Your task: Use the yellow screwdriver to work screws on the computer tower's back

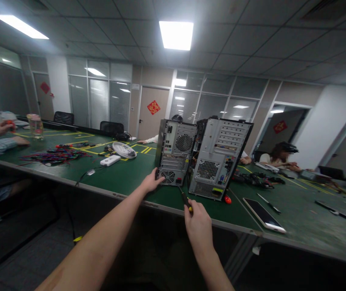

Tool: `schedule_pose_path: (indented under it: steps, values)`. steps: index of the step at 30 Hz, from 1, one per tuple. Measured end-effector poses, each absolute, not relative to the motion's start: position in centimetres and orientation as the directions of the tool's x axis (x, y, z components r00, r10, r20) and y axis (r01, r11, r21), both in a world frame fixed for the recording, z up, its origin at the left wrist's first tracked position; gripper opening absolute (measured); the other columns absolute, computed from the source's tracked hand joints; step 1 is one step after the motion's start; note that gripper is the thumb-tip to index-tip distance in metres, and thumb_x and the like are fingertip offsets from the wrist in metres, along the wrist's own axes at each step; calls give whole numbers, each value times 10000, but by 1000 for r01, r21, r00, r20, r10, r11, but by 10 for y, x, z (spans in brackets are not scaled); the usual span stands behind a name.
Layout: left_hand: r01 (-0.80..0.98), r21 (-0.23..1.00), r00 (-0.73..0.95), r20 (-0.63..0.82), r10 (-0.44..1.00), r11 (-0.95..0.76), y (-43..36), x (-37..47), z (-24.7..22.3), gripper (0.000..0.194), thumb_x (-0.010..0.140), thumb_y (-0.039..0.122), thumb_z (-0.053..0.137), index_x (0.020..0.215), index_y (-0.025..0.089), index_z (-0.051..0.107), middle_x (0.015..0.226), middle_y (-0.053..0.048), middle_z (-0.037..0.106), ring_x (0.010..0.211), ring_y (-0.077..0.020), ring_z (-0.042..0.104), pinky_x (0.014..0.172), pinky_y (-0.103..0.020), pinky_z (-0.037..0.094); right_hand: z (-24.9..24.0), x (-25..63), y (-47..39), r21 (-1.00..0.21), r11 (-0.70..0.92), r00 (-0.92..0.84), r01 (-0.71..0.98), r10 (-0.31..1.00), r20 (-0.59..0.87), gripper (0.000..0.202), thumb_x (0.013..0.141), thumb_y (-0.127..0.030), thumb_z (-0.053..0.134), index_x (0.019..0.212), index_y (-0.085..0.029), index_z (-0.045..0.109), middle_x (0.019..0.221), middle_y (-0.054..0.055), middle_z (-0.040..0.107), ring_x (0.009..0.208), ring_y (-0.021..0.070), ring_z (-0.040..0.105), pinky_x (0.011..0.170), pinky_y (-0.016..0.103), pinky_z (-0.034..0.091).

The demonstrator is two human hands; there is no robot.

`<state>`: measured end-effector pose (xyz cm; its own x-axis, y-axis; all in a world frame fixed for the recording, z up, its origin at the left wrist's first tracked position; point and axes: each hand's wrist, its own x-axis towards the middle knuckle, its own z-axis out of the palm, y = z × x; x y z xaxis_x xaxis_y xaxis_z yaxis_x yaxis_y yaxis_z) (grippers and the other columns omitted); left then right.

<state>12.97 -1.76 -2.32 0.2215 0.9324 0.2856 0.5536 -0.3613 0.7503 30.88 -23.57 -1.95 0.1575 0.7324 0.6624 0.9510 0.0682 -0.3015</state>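
Two desktop computer towers stand upright side by side on the green table, backs toward me. My left hand [151,182] grips the lower left corner of the left computer tower [175,159], its thumb lying on the back panel beside the fan grille. In my right hand [199,221] is a screwdriver [184,197] with a dark and yellow handle. Its shaft points up and left to the bottom edge of the left tower; whether the tip touches a screw I cannot tell. The right computer tower [218,157] is untouched, with a small red object [228,199] by its lower right corner.
A smartphone [264,215] and a pen [269,203] lie to the right. At left are a wire pile [56,155], a white power strip [110,160] and a white round fan cover [124,150]. Other people sit around the table [130,184], whose front edge runs just before me.
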Motion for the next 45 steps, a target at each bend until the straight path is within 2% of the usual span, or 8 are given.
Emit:
schedule_pose_path:
  steps: [12, 45]
  values:
    - [560, 749, 226, 273, 935, -354, -18, 130, -23, 878, 887, 533, 610, 1566, 124, 231, 1499, -184, 500, 1364, -302, 512, 1114, -367, 387, -22, 307, -237, -224, 43, 125, 974, 721, 682, 193, 975, -164, 513, 1105, -167, 656, 1064, 85, 657, 880, 194, 671, 757, 277, 492]
    - [552, 752, 219, 286, 933, -360, -15, 130, -26, 866, 878, 551, 618, 1556, 149, 259, 1495, -180, 505, 1348, -289, 532, 1103, -361, 397, -27, 306, -234, -212, 58, 116, 976, 683, 721, 275, 995, -213, 457, 1140, -150, 681, 1071, 103, 649, 867, 195, 666, 758, 288, 504]
